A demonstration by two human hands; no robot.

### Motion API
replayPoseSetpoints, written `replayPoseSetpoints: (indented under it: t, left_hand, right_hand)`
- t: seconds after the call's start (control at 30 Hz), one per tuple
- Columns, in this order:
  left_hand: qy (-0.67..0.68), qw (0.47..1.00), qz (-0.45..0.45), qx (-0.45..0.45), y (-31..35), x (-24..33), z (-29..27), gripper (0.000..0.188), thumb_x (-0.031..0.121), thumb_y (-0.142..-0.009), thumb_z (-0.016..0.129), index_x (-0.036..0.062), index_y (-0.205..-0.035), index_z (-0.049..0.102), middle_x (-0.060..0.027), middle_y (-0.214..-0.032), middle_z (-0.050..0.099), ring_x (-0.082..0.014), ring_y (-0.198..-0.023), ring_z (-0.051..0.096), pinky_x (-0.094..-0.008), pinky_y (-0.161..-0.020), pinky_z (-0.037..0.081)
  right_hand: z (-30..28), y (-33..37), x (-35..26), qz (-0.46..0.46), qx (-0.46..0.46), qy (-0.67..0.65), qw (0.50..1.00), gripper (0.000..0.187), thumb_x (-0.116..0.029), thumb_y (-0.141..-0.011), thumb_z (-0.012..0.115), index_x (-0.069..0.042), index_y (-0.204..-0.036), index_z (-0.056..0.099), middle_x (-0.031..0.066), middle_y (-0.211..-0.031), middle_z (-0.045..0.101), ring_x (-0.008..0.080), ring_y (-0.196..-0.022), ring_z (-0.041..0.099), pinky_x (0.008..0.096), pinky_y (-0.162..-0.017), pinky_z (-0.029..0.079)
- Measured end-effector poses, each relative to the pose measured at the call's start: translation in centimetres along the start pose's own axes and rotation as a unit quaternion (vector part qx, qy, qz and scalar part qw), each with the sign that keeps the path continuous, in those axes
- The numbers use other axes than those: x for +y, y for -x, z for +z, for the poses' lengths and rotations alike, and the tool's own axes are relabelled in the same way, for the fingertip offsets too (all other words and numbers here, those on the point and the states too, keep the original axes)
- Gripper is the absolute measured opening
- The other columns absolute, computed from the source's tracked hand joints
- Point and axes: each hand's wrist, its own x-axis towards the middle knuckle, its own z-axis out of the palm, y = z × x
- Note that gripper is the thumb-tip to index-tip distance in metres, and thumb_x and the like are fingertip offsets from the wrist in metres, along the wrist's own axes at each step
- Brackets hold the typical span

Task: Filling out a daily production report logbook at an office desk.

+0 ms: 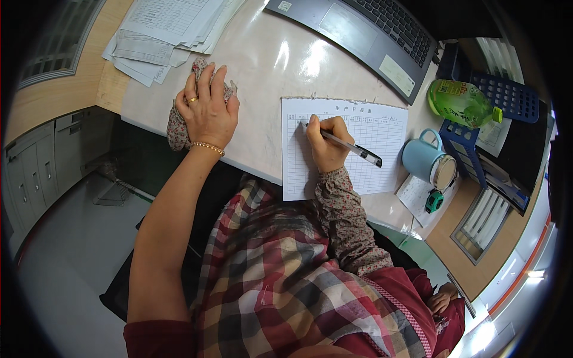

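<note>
My right hand point(329, 143) grips a black-and-clear pen point(359, 151), its tip low over the upper left of a printed form point(382, 131). The form is a white sheet with a ruled table of rows and columns, lying on the desk in front of me. A floral oversleeve point(352, 221) covers my right forearm. To the left, my left hand point(209, 110) lies with fingers stretched out on a crumpled floral oversleeve point(178, 131) of like fabric, near the desk's front edge. That forearm is bare, with a beaded bracelet at the wrist.
A grey laptop point(352, 30) stands at the back, with stacked papers point(161, 30) at the far left. On the right are a green bottle point(462, 102), a light blue mug point(421, 158), a small green-and-black object point(434, 201) and a blue basket point(507, 95). Another person's hand point(443, 298) shows lower right.
</note>
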Motion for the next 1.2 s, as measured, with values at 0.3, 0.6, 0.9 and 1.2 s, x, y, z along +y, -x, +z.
replayPoseSetpoints:
  t: [0.3,0.6,0.9,1.2]
  left_hand:
    - [0.002,1.000,-0.004,-0.004,0.2,-1.0,0.0,0.056,0.024,-0.079,0.058,0.0192,-0.133,0.041,-0.0010,-0.139,0.036,-0.0268,-0.128,0.029,-0.0465,-0.103,0.018]
    - [0.002,1.000,-0.002,-0.004,0.2,-2.0,0.3,0.057,0.024,-0.078,0.058,0.0187,-0.132,0.042,-0.0007,-0.138,0.036,-0.0263,-0.128,0.029,-0.0462,-0.103,0.018]
    - [0.001,1.000,-0.002,-0.004,0.6,-1.7,0.8,0.055,0.024,-0.079,0.057,0.0189,-0.132,0.042,-0.0006,-0.138,0.036,-0.0260,-0.128,0.028,-0.0454,-0.103,0.018]
    - [-0.002,1.000,-0.003,0.004,0.5,-1.1,1.2,0.054,0.024,-0.080,0.057,0.0187,-0.132,0.042,-0.0011,-0.138,0.037,-0.0267,-0.128,0.029,-0.0456,-0.103,0.018]
  right_hand:
    - [1.0,0.5,0.3,-0.023,-0.008,0.006,1.000,0.028,-0.012,-0.078,0.069,-0.003,-0.062,0.048,0.0039,-0.051,0.050,0.0079,-0.045,0.044,0.0230,-0.043,0.036]
    - [1.8,0.8,0.0,-0.008,-0.017,0.007,1.000,0.029,-0.010,-0.081,0.068,-0.003,-0.064,0.047,0.0010,-0.054,0.050,0.0051,-0.049,0.043,0.0209,-0.045,0.035]
    - [1.7,1.4,1.3,-0.055,0.045,-0.011,0.997,0.029,-0.011,-0.080,0.068,-0.004,-0.062,0.046,0.0022,-0.050,0.050,0.0059,-0.046,0.042,0.0216,-0.043,0.034]
    - [1.2,0.8,1.2,-0.026,0.027,0.016,0.999,0.029,-0.011,-0.080,0.068,-0.004,-0.062,0.047,0.0009,-0.049,0.047,0.0056,-0.045,0.040,0.0218,-0.042,0.033]
